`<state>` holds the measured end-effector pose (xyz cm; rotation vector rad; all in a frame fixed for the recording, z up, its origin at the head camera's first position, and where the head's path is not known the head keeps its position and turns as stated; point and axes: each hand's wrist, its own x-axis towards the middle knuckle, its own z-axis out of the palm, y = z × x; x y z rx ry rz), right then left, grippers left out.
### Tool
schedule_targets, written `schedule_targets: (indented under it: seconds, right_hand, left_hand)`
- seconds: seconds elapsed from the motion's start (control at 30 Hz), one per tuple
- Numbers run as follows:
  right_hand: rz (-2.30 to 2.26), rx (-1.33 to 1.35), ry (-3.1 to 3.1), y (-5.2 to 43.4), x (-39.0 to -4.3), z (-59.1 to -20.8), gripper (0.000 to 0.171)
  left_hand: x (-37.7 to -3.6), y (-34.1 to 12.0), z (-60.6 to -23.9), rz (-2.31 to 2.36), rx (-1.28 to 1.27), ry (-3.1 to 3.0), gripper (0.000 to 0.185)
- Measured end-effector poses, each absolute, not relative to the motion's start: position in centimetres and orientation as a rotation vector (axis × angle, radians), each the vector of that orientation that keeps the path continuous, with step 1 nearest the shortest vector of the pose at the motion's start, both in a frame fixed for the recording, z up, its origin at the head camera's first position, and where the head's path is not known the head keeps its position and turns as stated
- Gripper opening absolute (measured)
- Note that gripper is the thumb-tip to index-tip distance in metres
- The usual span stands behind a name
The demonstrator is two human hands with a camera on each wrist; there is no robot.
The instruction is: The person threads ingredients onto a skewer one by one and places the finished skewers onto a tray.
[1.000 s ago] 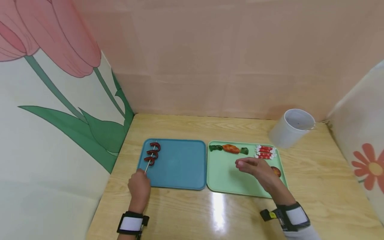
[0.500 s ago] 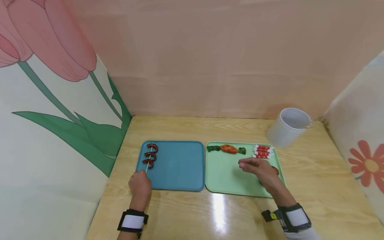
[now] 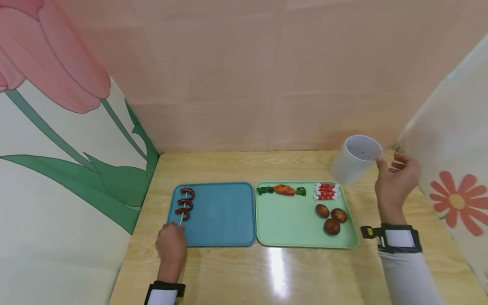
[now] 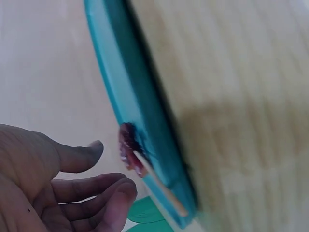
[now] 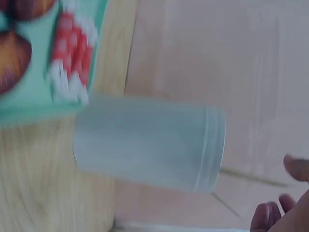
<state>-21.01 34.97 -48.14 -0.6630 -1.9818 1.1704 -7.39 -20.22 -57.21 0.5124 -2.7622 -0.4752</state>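
Wooden worktop, boxed in by pink and floral panels. Two trays: blue tray with one skewer carrying three red pieces; green tray with three brown mushrooms. One white cup. Left hand at the skewer end, fingers loosely curled, no grip. Right hand beside the cup, fingers open. Only the right wrist view shows the cup's rim ridges.

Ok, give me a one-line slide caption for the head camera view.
Left hand at the skewer on the blue tray; right hand open beside the white cup.
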Motion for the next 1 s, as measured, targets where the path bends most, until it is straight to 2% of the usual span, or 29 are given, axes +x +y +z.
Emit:
schedule_targets:
  seconds: [0.23, 0.37, 0.47, 0.6, 0.67, 0.8, 0.9, 1.0]
  right_hand:
    - [0.908, -0.333, -2.044, 38.1, -22.6, -48.7, 0.027]
    - [0.886, -0.283, -1.995, 38.2, -22.6, -47.9, 0.029]
    - [0.913, -0.296, -1.905, 37.4, -22.1, -45.9, 0.030]
    - [1.066, -0.218, -1.670, 35.0, -20.2, -41.1, 0.023]
    - [1.254, -0.106, -1.486, 33.4, -18.9, -38.3, 0.020]
    - [1.648, 0.172, -1.075, 29.5, -16.2, -33.8, 0.024]
    - [1.857, 0.402, -0.862, 25.8, -14.5, -32.2, 0.027]
    - [2.009, 0.690, -0.830, 22.0, -13.3, -32.9, 0.026]
  left_hand:
    - [-7.3, -19.3, -55.8, -0.607, 0.413, -2.728, 0.028]
    - [-7.5, -18.6, -54.8, -0.676, 0.380, -2.736, 0.031]
    - [-7.6, -18.0, -54.0, -0.728, 0.351, -2.715, 0.030]
    - [-7.7, -17.1, -52.7, -0.819, 0.277, -2.638, 0.024]
    - [-7.6, -16.7, -52.0, -0.858, 0.218, -2.588, 0.023]
    - [-7.4, -15.4, -50.3, -0.927, -0.010, -2.467, 0.027]
    - [-7.6, -13.9, -49.2, -0.991, -0.271, -2.343, 0.031]
    - [-7.9, -12.0, -48.4, -1.034, -0.529, -2.240, 0.041]
